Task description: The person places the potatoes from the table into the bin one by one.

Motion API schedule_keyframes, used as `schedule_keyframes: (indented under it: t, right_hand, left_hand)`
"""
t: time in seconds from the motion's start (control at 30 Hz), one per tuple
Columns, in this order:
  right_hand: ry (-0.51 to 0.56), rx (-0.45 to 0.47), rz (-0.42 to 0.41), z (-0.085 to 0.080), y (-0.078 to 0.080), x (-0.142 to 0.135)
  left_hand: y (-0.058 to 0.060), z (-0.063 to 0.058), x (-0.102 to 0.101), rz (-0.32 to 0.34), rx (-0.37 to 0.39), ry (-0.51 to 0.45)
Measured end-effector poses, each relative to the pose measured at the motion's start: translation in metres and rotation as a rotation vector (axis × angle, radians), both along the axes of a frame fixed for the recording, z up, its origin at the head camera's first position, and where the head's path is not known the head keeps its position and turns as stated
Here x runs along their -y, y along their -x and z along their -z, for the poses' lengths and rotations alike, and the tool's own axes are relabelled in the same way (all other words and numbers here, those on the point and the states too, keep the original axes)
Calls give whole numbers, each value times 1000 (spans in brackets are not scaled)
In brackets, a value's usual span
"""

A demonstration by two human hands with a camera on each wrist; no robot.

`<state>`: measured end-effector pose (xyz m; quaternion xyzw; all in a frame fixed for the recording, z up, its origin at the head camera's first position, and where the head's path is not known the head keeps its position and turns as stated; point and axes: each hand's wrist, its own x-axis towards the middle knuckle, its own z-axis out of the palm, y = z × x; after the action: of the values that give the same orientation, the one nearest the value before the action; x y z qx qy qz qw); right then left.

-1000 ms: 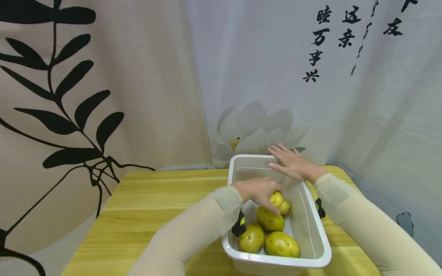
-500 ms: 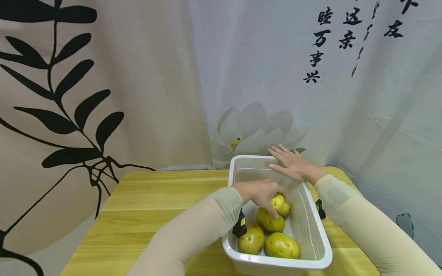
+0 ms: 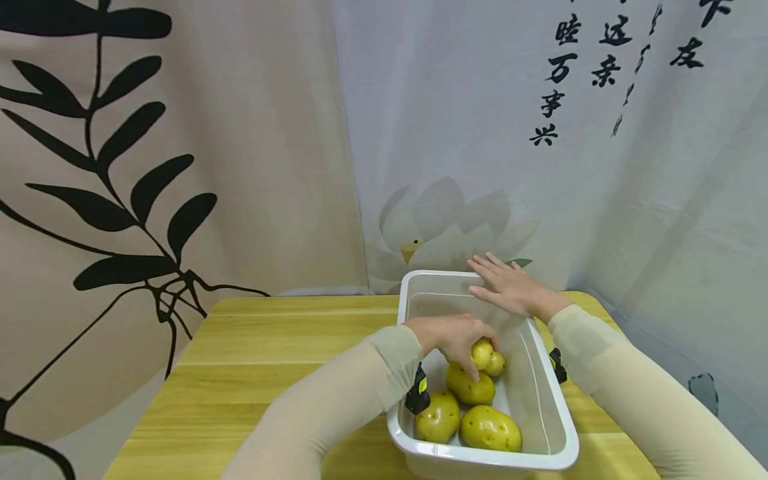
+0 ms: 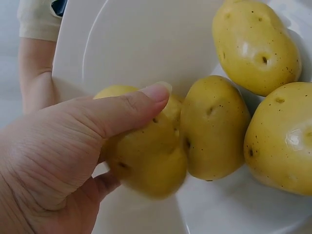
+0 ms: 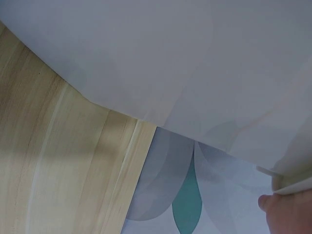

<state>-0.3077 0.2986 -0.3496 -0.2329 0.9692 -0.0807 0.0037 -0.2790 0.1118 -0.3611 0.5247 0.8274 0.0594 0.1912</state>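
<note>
My left hand (image 3: 459, 335) reaches down into a white plastic bin (image 3: 552, 407) and grips a knobby yellow potato (image 4: 151, 168). In the left wrist view its thumb lies across the top of the potato, with the other fingers mostly hidden behind. Right beside the held one lies an oval potato (image 4: 214, 129); two larger potatoes, one at the near left (image 3: 438, 418) and one at the near right (image 3: 491, 429), sit on the bin's floor. My right hand (image 3: 507, 287) rests on the rim at the bin's far right corner, fingers straight and spread.
The bin stands on a wood-grain table (image 3: 288, 360), close to its back edge. Behind hangs a printed curtain (image 3: 270, 133) with dark leaves, a lotus and black characters. A black wrist camera (image 3: 418, 393) on the left wrist overlaps the bin's left rim.
My left hand's thumb and the knobby potato have shifted slightly toward the near side of the bin. The right hand keeps its place on the rim.
</note>
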Motion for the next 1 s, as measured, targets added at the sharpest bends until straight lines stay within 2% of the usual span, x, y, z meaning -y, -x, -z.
schedule_keyframes:
  t: [0.2, 0.4, 0.7, 1.0]
  right_hand:
    - [-7, 0, 3, 1, 1, 0]
    - [-9, -3, 4, 2, 1, 0]
    - [-12, -8, 5, 4, 2, 0]
    - [1, -9, 12, 4, 3, -1]
  left_hand:
    - [-1, -1, 1, -8, 25, -20]
    - [-1, -2, 2, -27, 18, -26]
    - [-1, 1, 3, -14, -6, -46]
    - [1, -1, 2, -42, 16, -35]
